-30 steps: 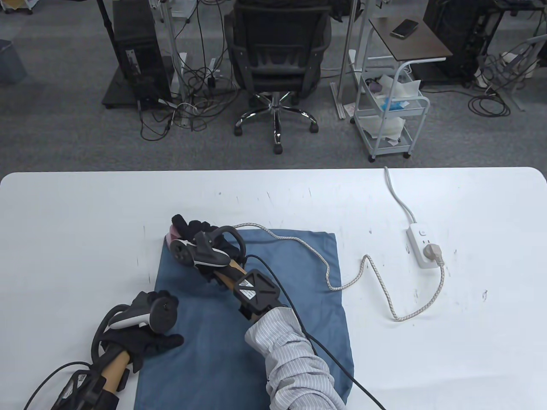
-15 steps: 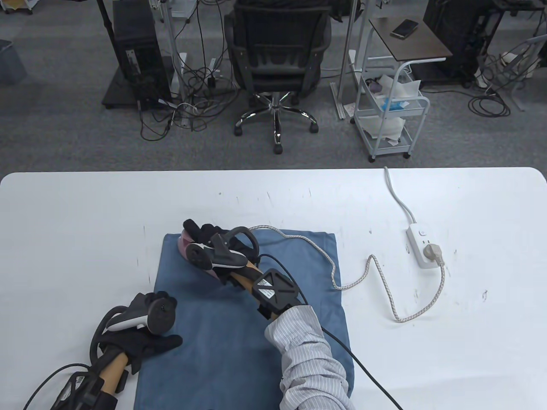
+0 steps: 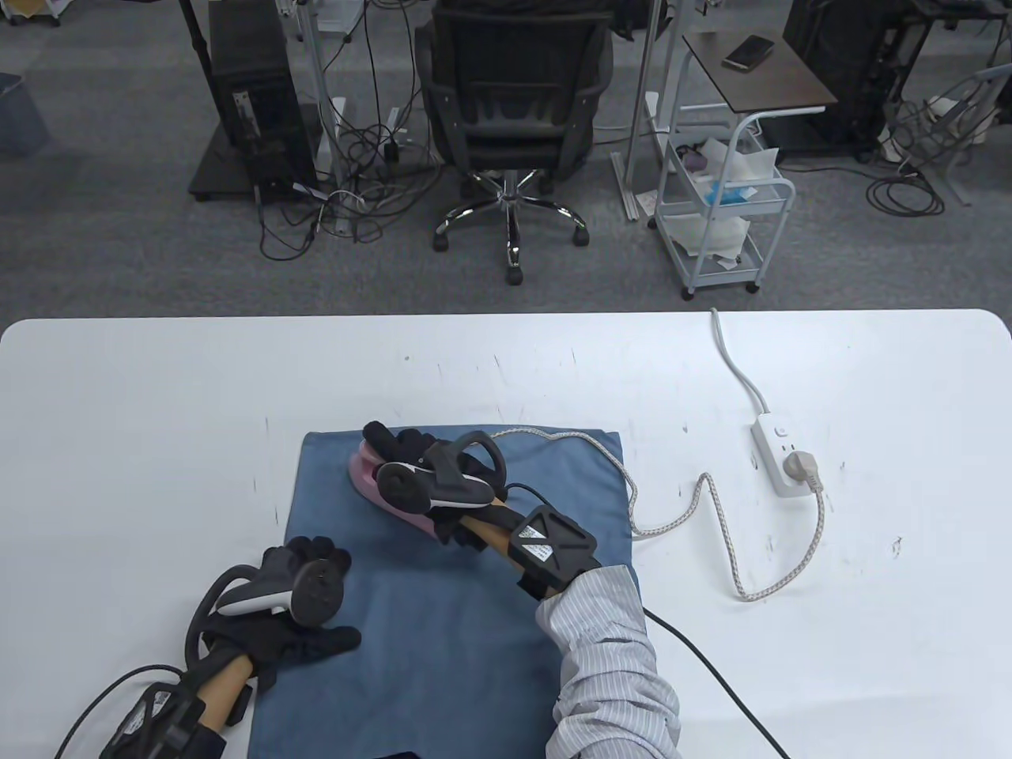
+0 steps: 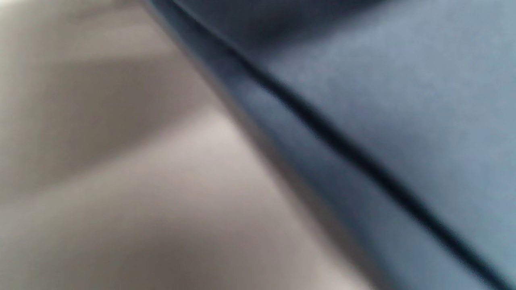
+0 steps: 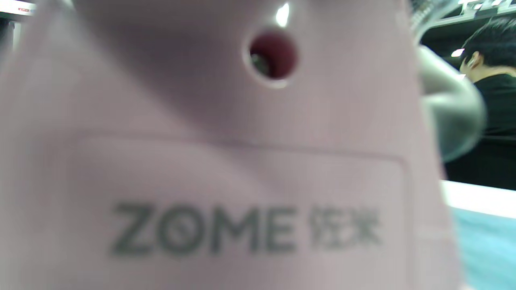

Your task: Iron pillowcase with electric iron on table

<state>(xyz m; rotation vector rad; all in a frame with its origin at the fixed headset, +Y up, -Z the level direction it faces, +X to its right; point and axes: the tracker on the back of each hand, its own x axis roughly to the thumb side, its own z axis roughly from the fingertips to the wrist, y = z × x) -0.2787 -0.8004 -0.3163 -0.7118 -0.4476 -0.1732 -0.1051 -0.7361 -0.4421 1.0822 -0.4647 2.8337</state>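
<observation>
A blue pillowcase (image 3: 451, 617) lies flat on the white table (image 3: 142, 411). My right hand (image 3: 411, 458) grips the handle of a pink iron (image 3: 371, 478) that sits on the cloth near its far edge. The iron's pink body (image 5: 225, 161) with grey lettering fills the right wrist view. My left hand (image 3: 312, 609) rests on the pillowcase's left edge with fingers spread flat, pressing it down. The left wrist view is a blur of the pillowcase (image 4: 383, 100) edge against the table (image 4: 121, 181).
The iron's braided cord (image 3: 696, 506) snakes across the table to a white power strip (image 3: 783, 458) at the right. Beyond the table's far edge stand an office chair (image 3: 514, 103) and a white cart (image 3: 723, 205). A person (image 5: 492, 80) shows in the background.
My right hand has slid the iron to the right along the pillowcase's far edge. My left hand has shifted slightly right and toward me on the cloth.
</observation>
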